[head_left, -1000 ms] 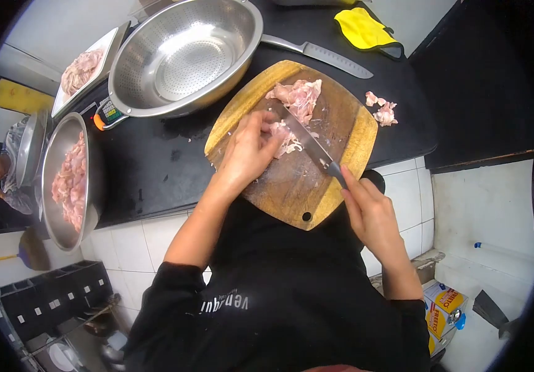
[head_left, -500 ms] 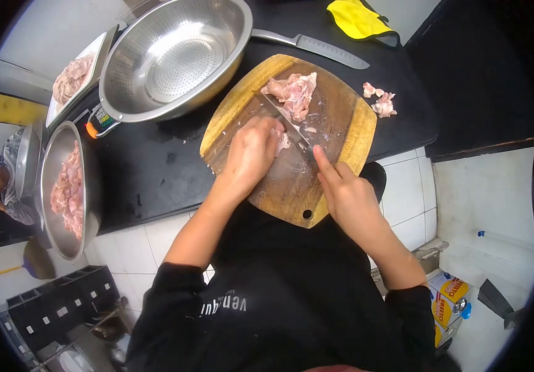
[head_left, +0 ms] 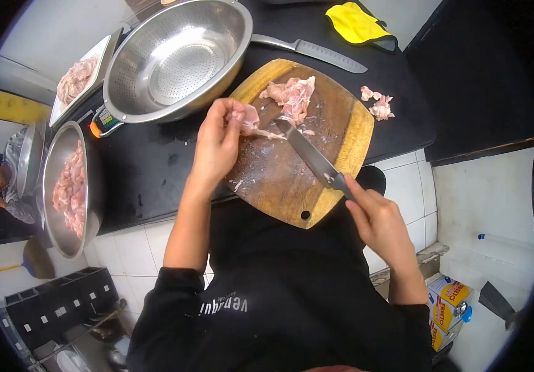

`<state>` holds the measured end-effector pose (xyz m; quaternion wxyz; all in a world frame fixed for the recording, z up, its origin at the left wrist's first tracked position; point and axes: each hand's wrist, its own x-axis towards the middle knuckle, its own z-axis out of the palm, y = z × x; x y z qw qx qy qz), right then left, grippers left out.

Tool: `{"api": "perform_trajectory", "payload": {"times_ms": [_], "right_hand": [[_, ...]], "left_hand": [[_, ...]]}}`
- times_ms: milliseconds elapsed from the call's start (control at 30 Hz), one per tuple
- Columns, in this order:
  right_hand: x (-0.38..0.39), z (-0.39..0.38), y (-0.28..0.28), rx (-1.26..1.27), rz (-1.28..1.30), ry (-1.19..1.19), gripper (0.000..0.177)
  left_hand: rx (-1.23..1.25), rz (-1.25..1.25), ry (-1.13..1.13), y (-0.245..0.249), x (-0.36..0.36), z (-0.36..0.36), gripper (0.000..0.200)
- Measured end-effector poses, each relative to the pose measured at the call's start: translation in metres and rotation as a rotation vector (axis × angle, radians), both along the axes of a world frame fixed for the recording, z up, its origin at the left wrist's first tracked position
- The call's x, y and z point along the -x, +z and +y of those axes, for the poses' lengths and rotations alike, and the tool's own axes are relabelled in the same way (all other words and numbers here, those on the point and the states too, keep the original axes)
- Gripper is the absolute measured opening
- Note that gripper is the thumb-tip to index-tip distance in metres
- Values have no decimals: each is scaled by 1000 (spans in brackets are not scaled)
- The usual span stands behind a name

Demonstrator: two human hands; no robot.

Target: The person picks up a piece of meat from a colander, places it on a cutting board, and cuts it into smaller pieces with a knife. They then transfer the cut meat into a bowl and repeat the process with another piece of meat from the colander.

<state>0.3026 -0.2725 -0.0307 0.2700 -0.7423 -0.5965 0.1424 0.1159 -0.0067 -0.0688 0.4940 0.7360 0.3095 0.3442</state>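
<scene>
My left hand (head_left: 218,139) pinches a piece of raw meat (head_left: 251,119) above the left side of the wooden cutting board (head_left: 279,198); a thin strip of it stretches right toward the blade. In my right hand (head_left: 375,217) is a kitchen knife (head_left: 309,152), gripped by its dark handle, its blade slanting over the board with the tip close to that strip. A larger lump of raw meat (head_left: 290,98) lies on the upper part of the board. Small scraps and smears dot the wood around the blade.
A steel colander (head_left: 180,62) stands left of the board, with a second knife (head_left: 332,56) behind. Meat trimmings (head_left: 381,106) and a yellow cloth (head_left: 355,23) lie right. Further left are a steel bowl (head_left: 93,204) of cut meat and a white tray (head_left: 95,73) with pale meat.
My left hand has lifted up and left off the board with the meat piece. My right hand has drawn the knife down and right, away from the large lump.
</scene>
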Motion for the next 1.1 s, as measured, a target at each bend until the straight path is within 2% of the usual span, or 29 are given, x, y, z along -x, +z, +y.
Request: {"api": "perform_trajectory", "payload": {"times_ms": [67,100,267,333,367,433,500,567,700,933,1100], "right_hand": [[-3,2,2,-21,175,-47,44],[-4,1,0,-22,175,-36,44],[-10,-2,-2,-39,140,-45,43],[-11,-3,3,-21,143,-64,43],[-11,-2,4,-1,145,-77,43],[-8,-1,2,-6,141,-81,43],[-5,-1,-1,-8,134,-86,43],[2,0,-7,-103,95,-80,45],[17,0,-11,-155,67,-75,48],[27,1,-10,-84,83,48,53],[36,2,2,82,-116,75,53]], "left_hand": [[59,-92,-18,10,0,-3,12],[118,-183,-42,15,0,-5,13],[273,-140,-69,34,-1,-13,18],[304,-175,-207,36,-1,-13,31],[303,-174,-207,35,-2,-13,31],[369,-86,-328,27,-8,-10,45],[106,250,-212,1,-10,-11,51],[-67,269,-128,-18,-5,-14,45],[-195,335,-49,-8,1,-24,34],[-408,402,3,-10,-1,-27,26],[-461,407,-30,-16,-6,-24,20]]}}
